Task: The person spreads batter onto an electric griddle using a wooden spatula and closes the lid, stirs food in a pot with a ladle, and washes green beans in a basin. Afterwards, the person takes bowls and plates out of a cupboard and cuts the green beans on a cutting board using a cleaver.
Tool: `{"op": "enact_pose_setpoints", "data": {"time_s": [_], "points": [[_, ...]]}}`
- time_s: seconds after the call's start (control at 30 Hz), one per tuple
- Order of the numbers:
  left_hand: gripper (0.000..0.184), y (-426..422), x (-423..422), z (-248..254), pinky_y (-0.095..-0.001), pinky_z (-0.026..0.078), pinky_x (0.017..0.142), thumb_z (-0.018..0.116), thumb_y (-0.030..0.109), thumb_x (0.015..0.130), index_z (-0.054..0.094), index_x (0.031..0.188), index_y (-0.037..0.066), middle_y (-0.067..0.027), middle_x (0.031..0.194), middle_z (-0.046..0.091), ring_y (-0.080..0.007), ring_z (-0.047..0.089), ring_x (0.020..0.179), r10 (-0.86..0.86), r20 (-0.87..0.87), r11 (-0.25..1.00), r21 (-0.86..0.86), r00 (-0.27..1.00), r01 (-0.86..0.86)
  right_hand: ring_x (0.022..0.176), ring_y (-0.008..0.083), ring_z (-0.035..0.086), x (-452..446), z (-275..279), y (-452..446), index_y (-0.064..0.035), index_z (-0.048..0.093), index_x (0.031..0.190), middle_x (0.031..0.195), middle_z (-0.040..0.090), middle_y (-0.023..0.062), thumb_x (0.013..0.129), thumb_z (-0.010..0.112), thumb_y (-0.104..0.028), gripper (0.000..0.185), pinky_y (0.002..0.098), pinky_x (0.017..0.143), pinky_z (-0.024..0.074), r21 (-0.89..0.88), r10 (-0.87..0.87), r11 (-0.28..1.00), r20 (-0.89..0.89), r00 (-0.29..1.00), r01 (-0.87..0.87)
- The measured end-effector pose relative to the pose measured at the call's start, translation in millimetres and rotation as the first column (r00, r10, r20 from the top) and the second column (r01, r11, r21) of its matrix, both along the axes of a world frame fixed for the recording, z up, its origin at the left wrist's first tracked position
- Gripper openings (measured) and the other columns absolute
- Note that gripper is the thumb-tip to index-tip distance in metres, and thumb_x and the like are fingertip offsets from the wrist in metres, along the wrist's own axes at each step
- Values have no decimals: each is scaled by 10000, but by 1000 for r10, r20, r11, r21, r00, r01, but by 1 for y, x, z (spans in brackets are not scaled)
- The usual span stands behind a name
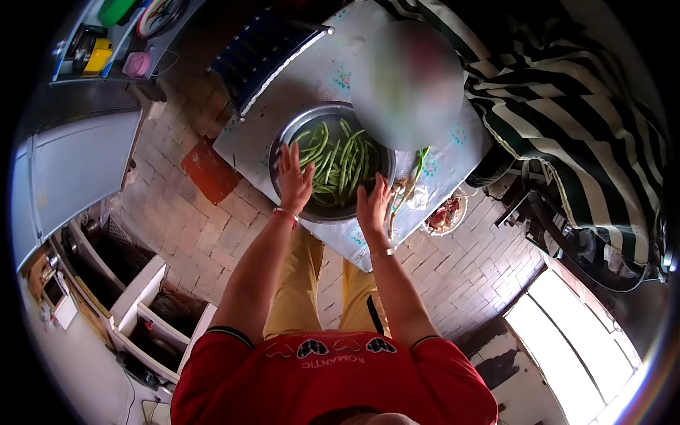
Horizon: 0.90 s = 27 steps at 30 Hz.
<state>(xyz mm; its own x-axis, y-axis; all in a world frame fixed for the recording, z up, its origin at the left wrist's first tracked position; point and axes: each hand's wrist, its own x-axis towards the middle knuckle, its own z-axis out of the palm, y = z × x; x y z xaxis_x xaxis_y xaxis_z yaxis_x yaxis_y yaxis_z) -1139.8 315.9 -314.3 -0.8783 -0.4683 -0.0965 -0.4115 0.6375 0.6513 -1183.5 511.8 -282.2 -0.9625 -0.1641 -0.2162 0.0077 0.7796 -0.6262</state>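
A round metal basin (278, 134) stands on the covered table, holding many long green beans (333, 163) that look to lie in water. My left hand (295, 181) is over the basin's near left side, fingers stretched out beside the beans. At the near right rim is my right hand (373, 205), its fingers extended and thumb apart, with nothing visible in it. Whether either hand touches the beans or rim, I cannot tell. Right of the basin, a green onion (419, 164) with pale stalks lies on the table, close to my right hand.
A blurred round patch hides the table's far right part. A blue chair (265, 53) stands at the far left edge. Below the table's right edge is a bowl of reddish scraps (446, 214). Striped cloth (567, 120) drapes at right; open drawers (152, 312) are at left.
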Motion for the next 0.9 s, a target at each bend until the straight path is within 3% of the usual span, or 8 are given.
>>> {"op": "enact_pose_setpoints", "data": {"time_s": [0.17, 0.23, 0.37, 0.43, 0.5, 0.6, 0.77, 0.9], "points": [[640, 20, -7, -43, -431, 240, 1066, 443, 395, 942, 195, 1456, 107, -227, 1405, 303, -368, 291, 1300, 172, 193, 893, 384, 966, -236, 1162, 424, 400, -18, -61, -59, -58, 311, 1375, 1289, 399, 234, 843, 558, -398, 677, 477, 983, 338, 13, -277, 959, 260, 925, 283], [585, 33, -16, -44, -374, 308, 1019, 442, 385, 946, 276, 1420, 84, -176, 1341, 407, -313, 386, 1235, 346, 194, 781, 483, 918, -396, 1082, 370, 472, -12, -105, -76, -33, 404, 1297, 1185, 488, 212, 856, 571, -305, 544, 412, 931, 382, -305, -304, 862, 330, 894, 405], [453, 34, -30, -19, -334, 362, 947, 409, 365, 964, 396, 1312, 76, -127, 1205, 523, -234, 495, 1092, 457, 362, 214, 842, 812, -496, 1171, 388, 418, -2, -98, -90, 1, 403, 1293, 1277, 413, 227, 873, 523, -202, 482, 412, 986, 369, -489, -176, 818, 289, 941, 303], [445, 29, -11, -79, -330, 359, 955, 400, 360, 971, 389, 1322, 86, -120, 1233, 504, -216, 473, 1130, 191, 124, 552, 807, 974, -211, 1235, 368, 366, 12, -79, -100, -14, 343, 1340, 1353, 319, 236, 897, 484, -222, 509, 426, 1029, 322, -459, -125, 877, 62, 990, 139], [406, 35, -8, -83, -326, 360, 956, 384, 350, 980, 405, 1296, 94, -103, 1238, 492, -195, 455, 1149, 135, 72, 531, 837, 988, -133, 1225, 393, 370, 2, -52, -97, -13, 361, 1338, 1307, 395, 239, 925, 446, -257, 487, 416, 1027, 322, -457, -136, 860, 224, 965, 227], [325, 61, -39, 29, -321, 370, 947, 351, 325, 995, 467, 1203, 104, -61, 1210, 483, -158, 436, 1147, 396, 299, 12, 944, 868, -331, 1223, 412, 387, -18, -110, -74, 5, 353, 1349, 1356, 382, 236, 950, 401, -298, 503, 439, 1052, 293, -284, 39, 959, 85, 996, -13], [354, 28, -14, -71, -290, 458, 868, 361, 406, 988, 400, 1239, 160, -26, 1189, 495, -150, 513, 1078, 149, 105, -620, 785, 983, 10, 1284, 387, 337, 0, -73, -82, -42, 304, 1397, 1411, 332, 209, 936, 446, -227, 517, 418, 1064, 280, -588, -4, 806, 108, 994, 67], [423, 58, -27, -6, -345, 394, 994, 400, 367, 982, 339, 1359, 186, -24, 1322, 439, -184, 455, 1184, 334, 306, -226, 944, 892, -239, 1302, 361, 311, -23, -51, -77, -76, 293, 1400, 1429, 303, 187, 919, 459, -198, 523, 433, 1064, 277, -246, 38, 969, 102, 994, -11]]}}
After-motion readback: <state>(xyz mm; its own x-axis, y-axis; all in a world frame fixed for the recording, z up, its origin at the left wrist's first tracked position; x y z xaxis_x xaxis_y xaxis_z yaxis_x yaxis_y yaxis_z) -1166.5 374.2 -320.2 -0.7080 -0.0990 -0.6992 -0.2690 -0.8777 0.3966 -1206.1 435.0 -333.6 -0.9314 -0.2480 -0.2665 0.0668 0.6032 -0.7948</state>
